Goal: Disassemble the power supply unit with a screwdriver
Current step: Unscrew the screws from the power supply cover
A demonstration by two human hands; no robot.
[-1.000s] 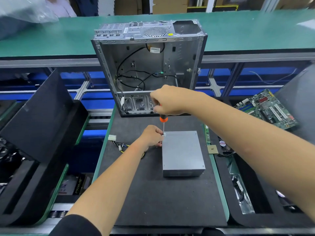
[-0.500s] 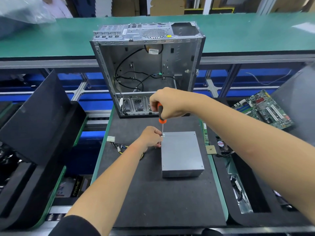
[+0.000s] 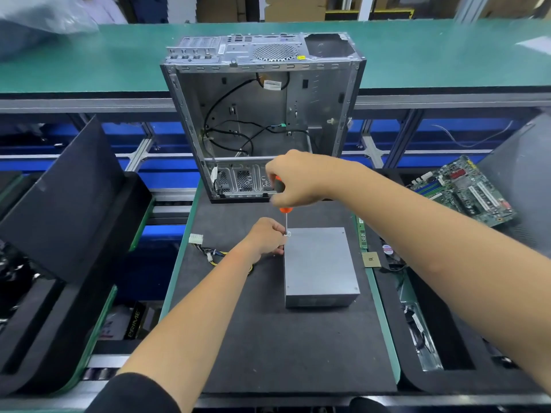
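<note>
Bright, even light from overhead fills the scene, so shadows are soft and short, a faint one lying beside the flat grey metal power supply box on the dark foam mat. The wide lens bows the long green conveyor belt and stretches the forearms toward the edges. The crumpled clear plastic bag at top left is smeared and blurred, while the centre stays sharp.

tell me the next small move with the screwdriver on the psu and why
Probably keep turning the screwdriver to back out that corner screw. The right hand grips the handle, the shaft stands upright with its tip at the far left corner of the power supply unit, and the left hand pinches at the tip, steadying it. The other corner screws look untouched.
</note>
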